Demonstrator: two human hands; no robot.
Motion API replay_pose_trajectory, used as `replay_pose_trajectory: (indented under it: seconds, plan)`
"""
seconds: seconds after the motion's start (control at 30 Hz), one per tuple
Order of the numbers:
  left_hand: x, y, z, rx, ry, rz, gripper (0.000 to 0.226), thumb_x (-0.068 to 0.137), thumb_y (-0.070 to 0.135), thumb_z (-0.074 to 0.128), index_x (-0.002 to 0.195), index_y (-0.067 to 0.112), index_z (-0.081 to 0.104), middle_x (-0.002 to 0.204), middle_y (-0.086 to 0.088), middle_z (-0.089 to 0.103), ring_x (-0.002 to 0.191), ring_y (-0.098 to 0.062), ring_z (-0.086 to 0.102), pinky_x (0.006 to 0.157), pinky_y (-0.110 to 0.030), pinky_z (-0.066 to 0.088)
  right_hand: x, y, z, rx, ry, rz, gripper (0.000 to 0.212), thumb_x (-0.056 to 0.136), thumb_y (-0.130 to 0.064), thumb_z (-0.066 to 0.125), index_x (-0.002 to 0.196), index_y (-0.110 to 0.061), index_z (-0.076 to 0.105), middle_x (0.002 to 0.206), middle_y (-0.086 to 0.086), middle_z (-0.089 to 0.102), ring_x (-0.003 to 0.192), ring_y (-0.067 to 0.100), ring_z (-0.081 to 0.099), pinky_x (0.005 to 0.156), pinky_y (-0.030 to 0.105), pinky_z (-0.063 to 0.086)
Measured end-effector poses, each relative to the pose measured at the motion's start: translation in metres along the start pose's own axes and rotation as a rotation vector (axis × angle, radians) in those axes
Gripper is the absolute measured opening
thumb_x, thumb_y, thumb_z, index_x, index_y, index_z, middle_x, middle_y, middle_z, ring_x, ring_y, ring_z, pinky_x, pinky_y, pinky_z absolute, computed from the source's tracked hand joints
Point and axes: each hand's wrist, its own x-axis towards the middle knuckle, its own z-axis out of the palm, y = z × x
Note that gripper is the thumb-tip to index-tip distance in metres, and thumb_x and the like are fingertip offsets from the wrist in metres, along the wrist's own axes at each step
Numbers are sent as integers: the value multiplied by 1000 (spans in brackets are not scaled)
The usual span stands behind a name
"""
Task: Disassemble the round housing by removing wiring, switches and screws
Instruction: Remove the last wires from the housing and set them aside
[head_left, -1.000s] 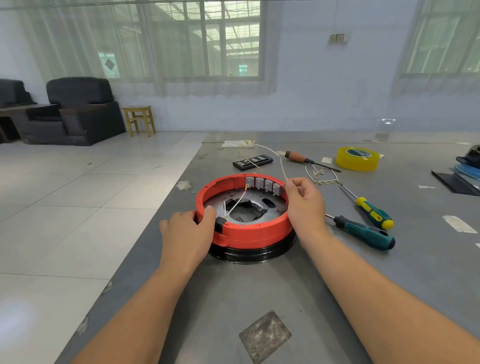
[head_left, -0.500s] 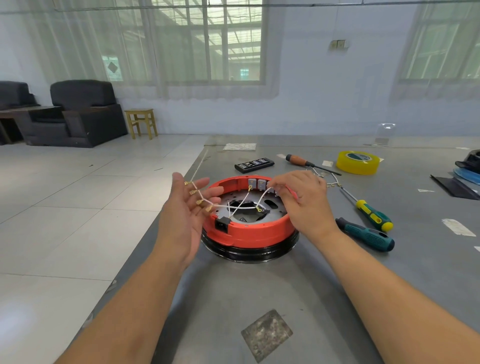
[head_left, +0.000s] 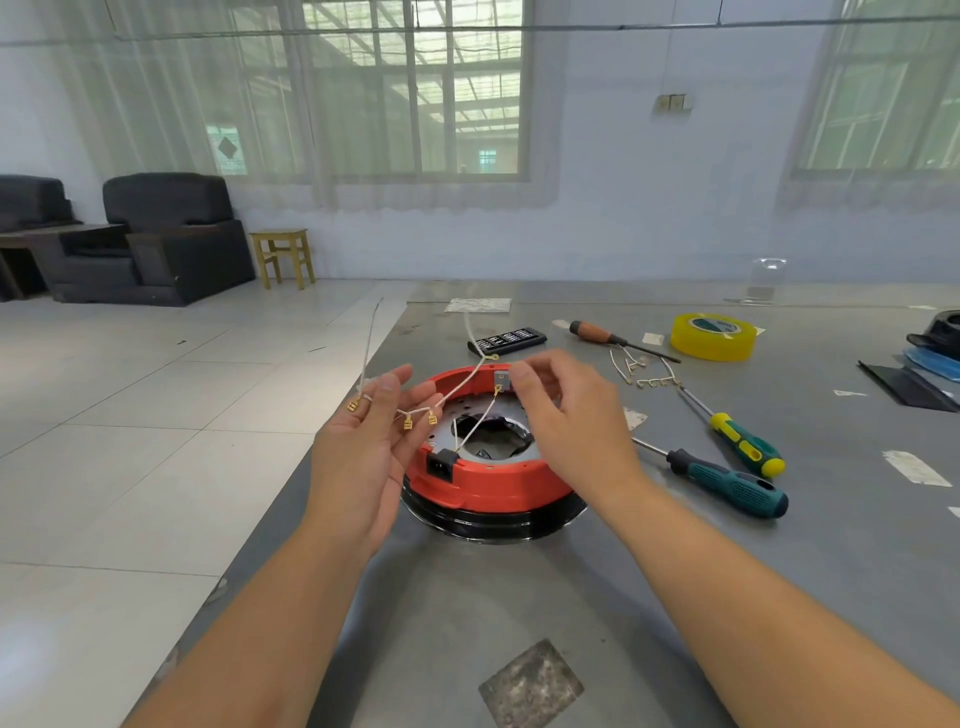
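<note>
The round housing (head_left: 488, 486), a red ring on a black base, sits on the grey table (head_left: 779, 597) right in front of me. My left hand (head_left: 363, 452) is raised at its left side, palm turned inward, and holds several white wires (head_left: 415, 413) with gold terminals between thumb and fingers. One wire runs from there down into the housing by the black socket (head_left: 441, 462). My right hand (head_left: 566, 415) hovers over the far rim, thumb and fingers curled at a grey switch (head_left: 501, 382) where a wire end sits. Its fingertips are blurred.
Right of the housing lie a teal screwdriver (head_left: 727, 486) and a yellow-green one (head_left: 743, 449). Further back are a wood-handled screwdriver (head_left: 597, 332), yellow tape (head_left: 711, 336), a black bit case (head_left: 511, 340) and loose wires (head_left: 644, 371). The table's left edge runs just beside my left forearm.
My left hand let go of the housing rim, rose and gathered the freed wires. My right hand moved along the far rim, where fewer switches show now.
</note>
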Motion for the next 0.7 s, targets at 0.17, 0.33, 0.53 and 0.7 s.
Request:
replay_pose_trajectory:
  seconds: [0.17,0.33,0.53,0.7]
  plan:
    - [-5,-7,5,69,-69,-19,26,102,26,63,120,11,74,110,-16,79,103,-23,77,86,-28,63,-1,-12,11,196,-37,200,18,97,-44,60,95,-27,69,81,-12,75,84,6,71,84,37,56]
    - [-12,-8,11,170,-114,-10,21,102,28,64,104,21,84,107,-16,79,94,-23,77,78,-25,62,3,-17,4,439,-56,276,15,100,-16,61,88,-14,69,70,-4,74,63,7,70,60,22,52]
    - [-10,1,16,170,-76,-26,25,103,24,63,121,9,72,105,-17,79,96,-29,79,72,-27,63,10,-13,-14,476,-361,237,15,99,-6,62,87,-13,69,62,-3,68,55,9,59,57,19,50]
    - [-9,8,26,226,-95,-101,27,104,29,62,116,7,74,101,-20,79,94,-30,79,71,-28,63,17,-5,-19,353,-258,265,15,98,-13,63,85,-19,69,68,0,72,58,8,63,63,27,53]
